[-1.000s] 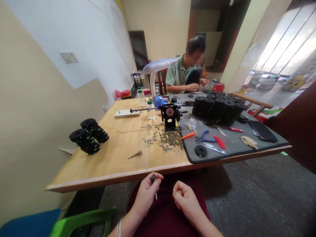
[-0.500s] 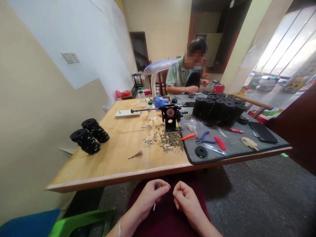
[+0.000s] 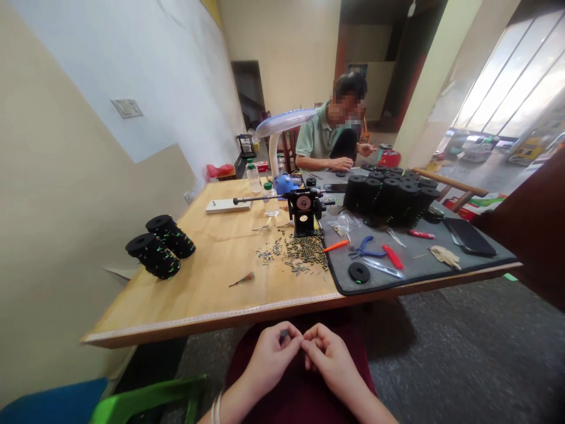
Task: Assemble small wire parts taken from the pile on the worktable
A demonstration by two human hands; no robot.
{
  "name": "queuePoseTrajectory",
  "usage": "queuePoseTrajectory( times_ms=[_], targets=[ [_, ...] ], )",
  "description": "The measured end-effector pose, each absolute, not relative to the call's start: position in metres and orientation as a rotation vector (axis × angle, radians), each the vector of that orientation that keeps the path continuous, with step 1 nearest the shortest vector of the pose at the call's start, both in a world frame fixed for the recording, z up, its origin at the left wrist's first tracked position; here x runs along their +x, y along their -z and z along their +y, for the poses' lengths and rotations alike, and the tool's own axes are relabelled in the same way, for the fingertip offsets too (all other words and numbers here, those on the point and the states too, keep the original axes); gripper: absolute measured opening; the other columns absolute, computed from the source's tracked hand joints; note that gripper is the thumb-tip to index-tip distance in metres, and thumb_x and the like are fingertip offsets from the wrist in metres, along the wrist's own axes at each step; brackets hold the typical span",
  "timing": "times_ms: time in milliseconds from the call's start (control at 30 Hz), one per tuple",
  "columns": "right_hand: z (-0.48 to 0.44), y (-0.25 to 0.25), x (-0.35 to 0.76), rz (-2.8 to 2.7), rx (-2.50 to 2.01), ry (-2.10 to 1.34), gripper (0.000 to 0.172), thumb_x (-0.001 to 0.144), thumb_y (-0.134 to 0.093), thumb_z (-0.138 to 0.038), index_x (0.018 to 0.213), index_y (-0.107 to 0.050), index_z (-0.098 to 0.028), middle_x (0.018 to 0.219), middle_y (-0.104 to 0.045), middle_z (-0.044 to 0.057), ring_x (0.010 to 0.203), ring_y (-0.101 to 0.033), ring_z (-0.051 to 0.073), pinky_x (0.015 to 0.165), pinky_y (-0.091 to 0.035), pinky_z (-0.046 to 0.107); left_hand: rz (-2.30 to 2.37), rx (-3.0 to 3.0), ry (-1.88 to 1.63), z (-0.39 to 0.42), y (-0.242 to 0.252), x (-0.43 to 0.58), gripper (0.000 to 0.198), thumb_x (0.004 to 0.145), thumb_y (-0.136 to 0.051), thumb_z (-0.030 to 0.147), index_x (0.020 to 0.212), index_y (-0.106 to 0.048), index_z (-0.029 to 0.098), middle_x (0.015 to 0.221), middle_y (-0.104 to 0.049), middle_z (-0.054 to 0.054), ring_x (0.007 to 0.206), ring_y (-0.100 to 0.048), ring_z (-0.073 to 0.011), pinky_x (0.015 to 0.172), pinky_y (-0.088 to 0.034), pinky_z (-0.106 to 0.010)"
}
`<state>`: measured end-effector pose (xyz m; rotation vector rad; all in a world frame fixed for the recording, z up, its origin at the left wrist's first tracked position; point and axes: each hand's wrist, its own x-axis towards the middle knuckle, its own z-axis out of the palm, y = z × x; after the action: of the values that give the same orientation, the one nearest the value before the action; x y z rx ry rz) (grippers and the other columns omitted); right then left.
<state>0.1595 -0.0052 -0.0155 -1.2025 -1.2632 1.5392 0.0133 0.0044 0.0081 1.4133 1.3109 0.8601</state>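
Observation:
Above my lap, just in front of the table edge, my left hand [image 3: 272, 358] is closed round a small dark object [image 3: 283, 334], of which only a bit shows between the fingers. My right hand [image 3: 330, 360] is closed in a pinch, its fingertips meeting those of my left hand. Whatever sits between the fingertips is too small to make out. Nearest on the table lie an orange-tipped small tool [image 3: 242, 279], a spread of tiny striped pieces [image 3: 306, 252] and some small coloured beads [image 3: 269, 253].
A black winding device [image 3: 304, 212] with a long rod stands mid-table, behind it a lamp [image 3: 285, 122]. Two black foam spools [image 3: 152, 256] stand at left. The grey mat [image 3: 424, 259] bears pliers [image 3: 366, 248], a red-handled tool and many spools [image 3: 391, 197]. A co-worker [image 3: 324, 138] sits opposite.
My right hand has moved left, and its fingertips now touch those of my left hand. A thin white end below my left hand no longer shows. The table items have stayed put.

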Motion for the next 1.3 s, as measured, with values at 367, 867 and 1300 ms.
queuePoseTrajectory(
  times_ms=[367,867,1300],
  targets=[
    [0.0,0.028,0.165,-1.118,-1.236,-1.512,0.025,0.076,-0.059,-0.038,0.067,-0.048,-0.019,0.04,-0.042,-0.01,0.036,-0.029,0.005,0.04,-0.02,0.019,1.038,0.907,-0.869,0.008,0.007,0.007,0.025,0.07,-0.067,0.023,0.091,-0.057,0.014,0.075,-0.065,-0.002,0.065,-0.062,-0.0137,0.059,-0.046,-0.024],
    [-0.001,0.026,0.16,-1.039,-1.214,-1.547,0.036,0.072,-0.063,-0.051,0.068,-0.047,-0.019,0.034,-0.044,-0.011,0.031,-0.03,0.005,0.037,-0.021,0.018,1.143,0.947,-0.861,0.007,0.004,0.015,0.027,0.064,-0.072,0.027,0.066,-0.048,0.017,0.056,-0.057,0.004,0.052,-0.058,-0.0108,0.045,-0.044,-0.018],
    [-0.001,0.024,0.156,-1.133,-1.265,-1.439,0.034,0.073,-0.063,-0.05,0.067,-0.051,-0.019,0.037,-0.046,-0.009,0.034,-0.036,0.007,0.038,-0.026,0.018,1.138,1.153,-0.879,0.003,0.012,0.018,0.02,0.069,-0.064,0.02,0.066,-0.045,0.018,0.054,-0.048,0.007,0.045,-0.046,-0.007,0.043,-0.039,-0.018]
  ],
)
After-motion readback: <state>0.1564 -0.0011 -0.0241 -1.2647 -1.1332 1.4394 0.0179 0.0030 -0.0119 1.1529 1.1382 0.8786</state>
